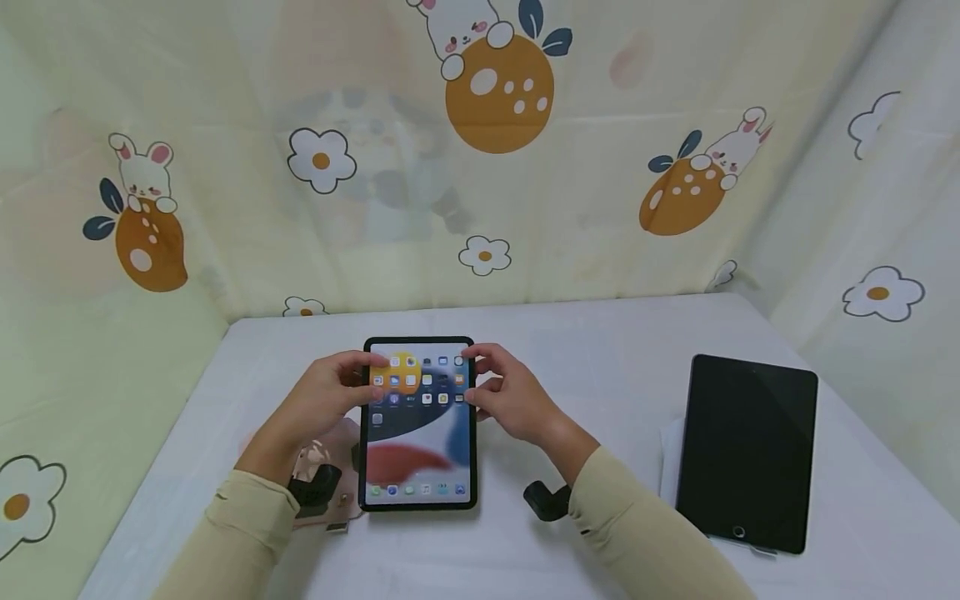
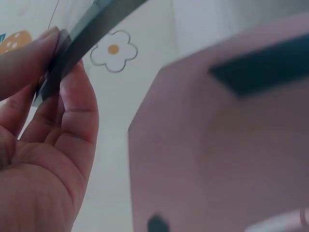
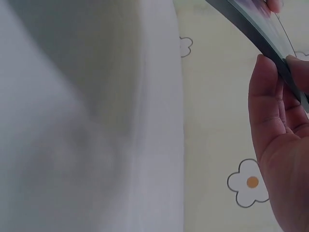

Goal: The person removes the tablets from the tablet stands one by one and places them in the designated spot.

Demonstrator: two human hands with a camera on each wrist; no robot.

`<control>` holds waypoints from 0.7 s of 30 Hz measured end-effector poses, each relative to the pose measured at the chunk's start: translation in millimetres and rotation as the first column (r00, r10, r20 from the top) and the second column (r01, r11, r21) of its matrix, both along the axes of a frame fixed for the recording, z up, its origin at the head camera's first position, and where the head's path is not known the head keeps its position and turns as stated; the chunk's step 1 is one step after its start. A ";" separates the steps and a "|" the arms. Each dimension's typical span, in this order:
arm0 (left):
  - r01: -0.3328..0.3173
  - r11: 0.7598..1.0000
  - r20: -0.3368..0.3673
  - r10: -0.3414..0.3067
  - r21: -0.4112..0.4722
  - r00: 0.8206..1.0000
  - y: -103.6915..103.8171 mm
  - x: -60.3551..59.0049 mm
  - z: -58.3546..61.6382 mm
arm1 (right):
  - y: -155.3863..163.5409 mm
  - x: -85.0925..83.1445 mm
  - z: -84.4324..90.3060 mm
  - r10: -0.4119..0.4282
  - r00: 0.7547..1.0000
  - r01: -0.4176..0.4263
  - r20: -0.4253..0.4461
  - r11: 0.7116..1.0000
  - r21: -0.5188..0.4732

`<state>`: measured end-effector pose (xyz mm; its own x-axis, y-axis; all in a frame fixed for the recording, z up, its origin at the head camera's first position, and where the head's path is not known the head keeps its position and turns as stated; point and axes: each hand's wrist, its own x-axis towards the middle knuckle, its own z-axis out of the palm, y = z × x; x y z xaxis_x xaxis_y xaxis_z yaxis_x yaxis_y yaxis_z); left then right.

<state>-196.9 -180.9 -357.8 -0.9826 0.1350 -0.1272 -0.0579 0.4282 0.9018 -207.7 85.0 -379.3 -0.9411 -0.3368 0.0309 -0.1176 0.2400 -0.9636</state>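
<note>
A tablet (image 1: 420, 437) with a black frame and a lit home screen of app icons is held up in front, its screen facing me. My left hand (image 1: 330, 387) pinches its left edge near the top, thumb on the front. On the opposite edge, my right hand (image 1: 513, 396) grips at about the same height. The left wrist view shows the tablet's dark edge (image 2: 79, 53) between thumb and fingers. In the right wrist view, that side of the tablet (image 3: 248, 31) is likewise pinched, with the fingers behind it.
Under my left wrist lies a flat pink item (image 2: 169, 145) with a dark green patch. A second black tablet (image 1: 746, 454), screen dark, lies at the right over something white (image 1: 671, 458). A patterned curtain (image 1: 585, 225) hangs behind the white table (image 1: 600, 350).
</note>
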 end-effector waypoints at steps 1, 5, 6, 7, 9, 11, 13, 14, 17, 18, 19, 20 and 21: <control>-0.001 1.000 0.006 0.001 0.004 1.000 2.9 -1.3 -1.1 | 2.6 -0.1 -1.1 -0.005 1.000 0.005 0.006 1.000 -0.001; -0.016 1.000 0.017 0.016 0.025 1.000 14.7 -7.0 -5.0 | 12.5 -1.3 -4.6 -0.019 1.000 0.019 0.016 1.000 -0.001; -0.021 0.999 0.020 0.021 0.029 1.000 17.6 -8.3 -5.9 | 14.6 -1.7 -4.9 -0.022 1.000 0.022 0.017 1.000 -0.001; -0.028 0.999 0.026 0.027 0.035 0.999 20.6 -9.5 -7.0 | 16.7 -2.1 -5.2 -0.027 0.999 0.027 0.017 1.000 0.003; -0.041 0.998 0.034 0.040 0.044 0.999 26.3 -11.9 -9.3 | 20.7 -3.3 -6.1 -0.033 0.999 0.033 0.014 0.999 0.009; -0.056 0.996 0.054 0.052 0.063 0.997 31.7 -14.2 -11.7 | 24.3 -5.0 -7.6 -0.038 0.999 0.037 0.014 0.999 0.015; -0.071 0.994 0.074 0.065 0.078 0.995 37.2 -16.3 -13.8 | 27.5 -7.1 -9.9 -0.044 0.999 0.043 0.016 0.999 0.022; -0.079 0.994 0.080 0.073 0.080 0.994 39.8 -17.3 -15.0 | 28.9 -8.2 -11.3 -0.045 0.999 0.045 0.015 0.999 0.027; -0.098 0.993 0.084 0.092 0.063 0.992 46.9 -20.4 -18.6 | 32.3 -11.0 -15.4 -0.051 0.999 0.050 0.018 0.998 0.036; -0.104 0.993 0.084 0.099 0.055 0.992 48.9 -21.3 -19.7 | 33.3 -11.8 -16.7 -0.054 0.998 0.053 0.018 0.998 0.038; -0.108 0.993 0.081 0.105 0.046 0.991 50.9 -22.3 -20.8 | 34.1 -12.6 -17.9 -0.056 0.998 0.055 0.018 0.998 0.040; -0.111 0.993 0.077 0.108 0.041 0.991 52.7 -23.3 -22.0 | 34.9 -13.3 -18.8 -0.059 0.998 0.059 0.017 0.997 0.042; -0.116 0.992 0.077 0.112 0.041 0.991 54.4 -24.1 -22.8 | 35.5 -13.9 -19.7 -0.062 0.998 0.062 0.018 0.997 0.042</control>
<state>-221.0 -126.5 -380.7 -0.9799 0.0299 -0.1971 -0.1719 0.3738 0.9114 -221.6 120.5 -399.0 -0.9604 -0.2785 -0.0003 -0.0825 0.2857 -0.9548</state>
